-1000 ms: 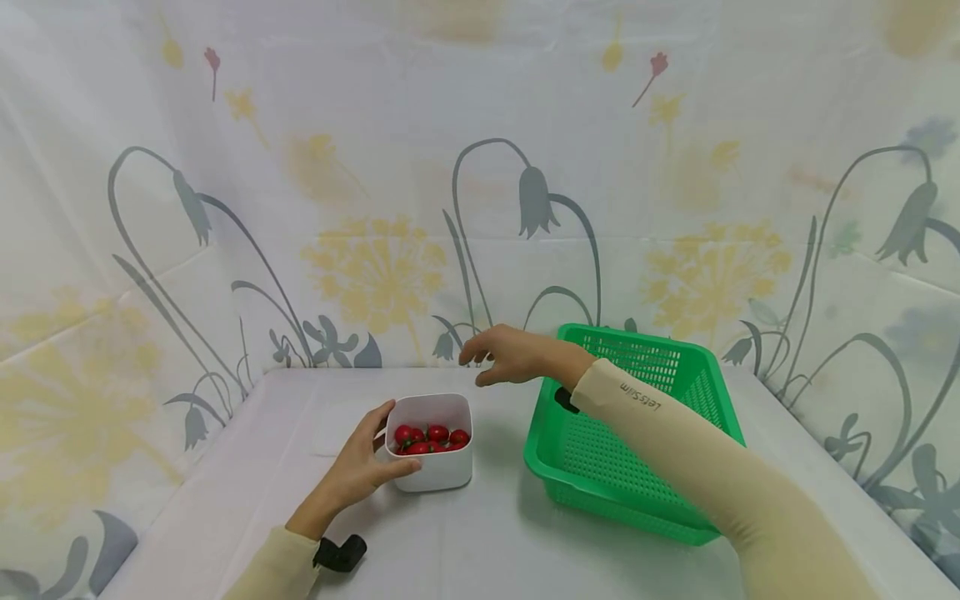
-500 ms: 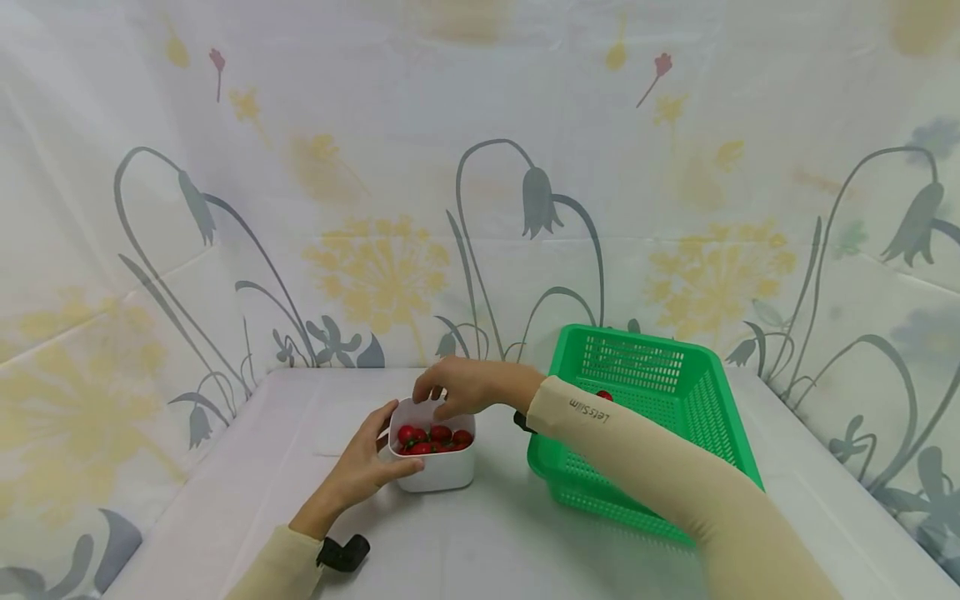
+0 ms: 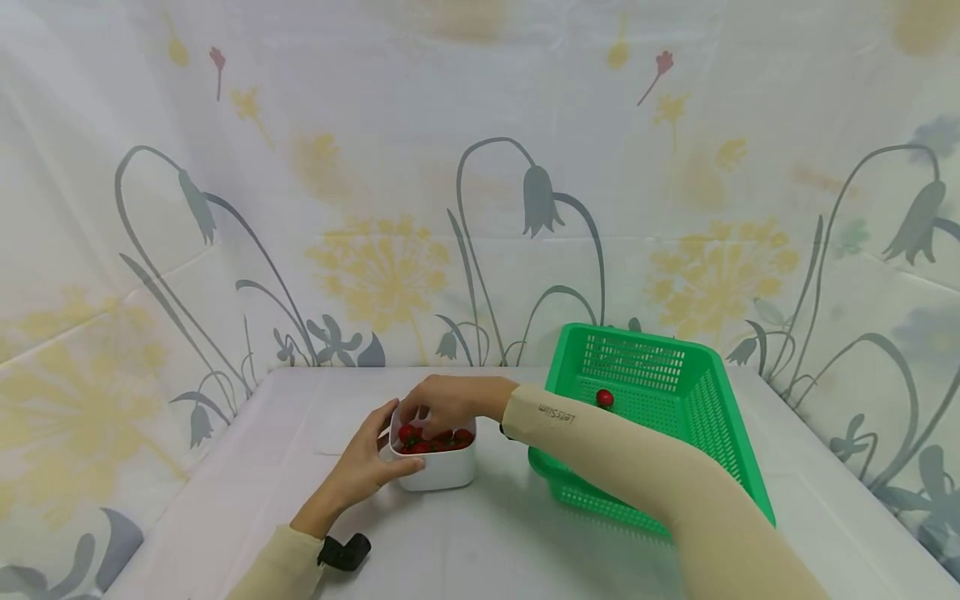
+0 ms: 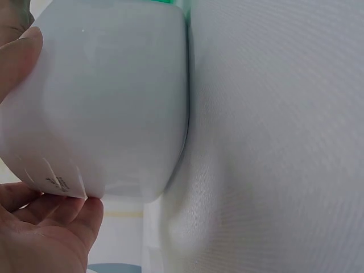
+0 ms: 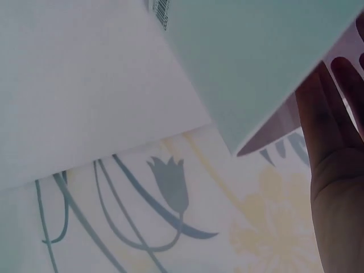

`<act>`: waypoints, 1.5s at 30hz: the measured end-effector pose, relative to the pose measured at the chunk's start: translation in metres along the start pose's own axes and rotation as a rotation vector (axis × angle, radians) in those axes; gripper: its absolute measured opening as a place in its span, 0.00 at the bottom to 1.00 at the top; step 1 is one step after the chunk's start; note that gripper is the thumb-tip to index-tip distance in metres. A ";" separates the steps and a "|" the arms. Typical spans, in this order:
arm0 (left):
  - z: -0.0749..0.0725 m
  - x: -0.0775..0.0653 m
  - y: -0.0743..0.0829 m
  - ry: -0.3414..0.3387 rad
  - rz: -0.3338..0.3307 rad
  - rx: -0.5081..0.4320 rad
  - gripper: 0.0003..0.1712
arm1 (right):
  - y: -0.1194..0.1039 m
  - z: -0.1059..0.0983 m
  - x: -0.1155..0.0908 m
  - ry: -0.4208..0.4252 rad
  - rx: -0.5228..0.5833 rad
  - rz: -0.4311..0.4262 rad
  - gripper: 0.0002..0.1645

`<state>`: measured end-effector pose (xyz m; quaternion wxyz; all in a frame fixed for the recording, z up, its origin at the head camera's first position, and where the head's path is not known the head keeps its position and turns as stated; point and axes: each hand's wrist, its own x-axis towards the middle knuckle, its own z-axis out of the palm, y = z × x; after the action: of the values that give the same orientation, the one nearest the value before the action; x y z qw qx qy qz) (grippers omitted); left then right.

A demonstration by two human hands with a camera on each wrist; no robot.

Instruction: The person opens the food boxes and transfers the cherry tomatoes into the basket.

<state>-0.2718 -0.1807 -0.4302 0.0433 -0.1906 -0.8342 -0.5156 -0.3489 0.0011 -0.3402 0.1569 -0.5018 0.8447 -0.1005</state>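
Note:
My left hand [image 3: 363, 467] grips a white square plastic container [image 3: 442, 471] on the table, thumb on its near side and fingers at its left. In the left wrist view the thumb and fingers [image 4: 85, 219] press the white wall of the container [image 4: 114, 108]. Several red cherry tomatoes [image 3: 422, 447] lie inside. My right hand [image 3: 450, 400] reaches over the far rim, its fingertips down among the tomatoes; whether they pinch one is hidden. In the right wrist view, its fingers [image 5: 327, 114] pass over the rim of the container [image 5: 250, 79].
A green perforated plastic basket [image 3: 723, 367] stands on the right, with one cherry tomato [image 3: 604, 398] on its floor. My right forearm crosses over its near left part. A flower-patterned cloth [image 3: 390, 167] hangs behind the white table [image 3: 480, 550].
My right hand has moved left from near the basket and down into the container. The tomato in the basket has come into view as the forearm moved. My left hand keeps its grip.

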 end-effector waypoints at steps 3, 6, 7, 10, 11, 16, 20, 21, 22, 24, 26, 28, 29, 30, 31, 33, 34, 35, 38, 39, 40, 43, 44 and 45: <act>0.000 -0.001 0.002 0.003 -0.006 0.006 0.58 | 0.000 0.003 0.004 -0.008 -0.002 -0.003 0.18; 0.000 -0.002 0.006 -0.002 -0.025 0.015 0.57 | 0.000 0.006 0.006 -0.024 0.021 -0.003 0.18; 0.000 -0.003 0.009 -0.004 -0.032 0.015 0.57 | -0.001 0.007 0.007 -0.030 0.024 -0.003 0.18; -0.001 -0.006 0.021 -0.013 -0.039 0.010 0.56 | -0.001 0.009 0.009 -0.045 0.017 0.003 0.19; -0.001 -0.006 0.025 -0.014 -0.038 0.007 0.56 | -0.001 0.009 0.010 -0.049 0.006 0.006 0.20; 0.000 -0.005 0.020 -0.013 -0.035 -0.002 0.56 | 0.001 0.010 0.013 -0.077 -0.042 0.021 0.25; 0.001 -0.002 0.006 -0.012 -0.025 0.002 0.57 | 0.002 0.011 0.014 -0.090 -0.051 0.027 0.27; 0.001 -0.001 0.004 -0.012 -0.021 0.004 0.57 | 0.003 0.011 0.014 -0.090 -0.056 0.031 0.27; 0.001 -0.001 0.002 -0.010 -0.018 0.004 0.58 | 0.003 0.011 0.013 -0.090 -0.060 0.036 0.27; 0.000 -0.001 0.001 -0.010 -0.013 0.000 0.58 | 0.003 0.010 0.012 -0.090 -0.066 0.050 0.27; 0.000 -0.001 0.001 -0.009 -0.014 0.004 0.59 | 0.003 0.010 0.011 -0.088 -0.067 0.061 0.28; 0.000 -0.001 0.001 -0.009 -0.015 0.000 0.59 | 0.004 0.011 0.011 -0.087 -0.061 0.061 0.28; 0.000 -0.001 0.001 -0.011 -0.014 -0.001 0.59 | 0.005 0.011 0.012 -0.087 -0.061 0.055 0.27; 0.000 0.000 0.001 -0.012 -0.014 -0.001 0.59 | 0.006 0.012 0.012 -0.089 -0.062 0.048 0.27; 0.000 0.000 0.001 -0.012 -0.015 -0.001 0.59 | 0.007 0.013 0.013 -0.092 -0.063 0.042 0.25; 0.000 0.000 0.001 -0.012 -0.012 -0.006 0.59 | 0.009 0.016 0.014 -0.100 -0.066 0.036 0.22; 0.001 -0.001 0.002 -0.011 -0.012 -0.005 0.59 | 0.011 0.017 0.014 -0.105 -0.074 0.035 0.20; 0.001 -0.001 0.002 -0.009 -0.013 -0.004 0.59 | 0.012 0.018 0.014 -0.107 -0.078 0.040 0.18; 0.001 -0.001 0.003 -0.004 -0.010 0.005 0.59 | 0.014 0.019 0.013 -0.102 -0.091 0.049 0.14; 0.001 -0.001 0.003 -0.003 -0.010 0.008 0.59 | 0.014 0.018 0.012 -0.098 -0.095 0.048 0.14; 0.000 -0.001 0.003 -0.001 -0.010 0.010 0.59 | 0.014 0.018 0.012 -0.093 -0.099 0.044 0.14; 0.000 -0.001 0.004 -0.002 -0.009 0.013 0.59 | 0.014 0.016 0.010 -0.082 -0.094 0.027 0.13; 0.000 -0.001 0.004 -0.002 -0.011 0.010 0.59 | 0.014 0.015 0.009 -0.080 -0.088 0.026 0.13; 0.000 -0.001 0.003 -0.001 -0.013 0.008 0.58 | 0.014 0.015 0.009 -0.079 -0.080 0.025 0.13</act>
<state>-0.2700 -0.1796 -0.4277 0.0404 -0.1855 -0.8376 -0.5122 -0.3591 -0.0007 -0.3598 0.1709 -0.5008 0.8473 -0.0447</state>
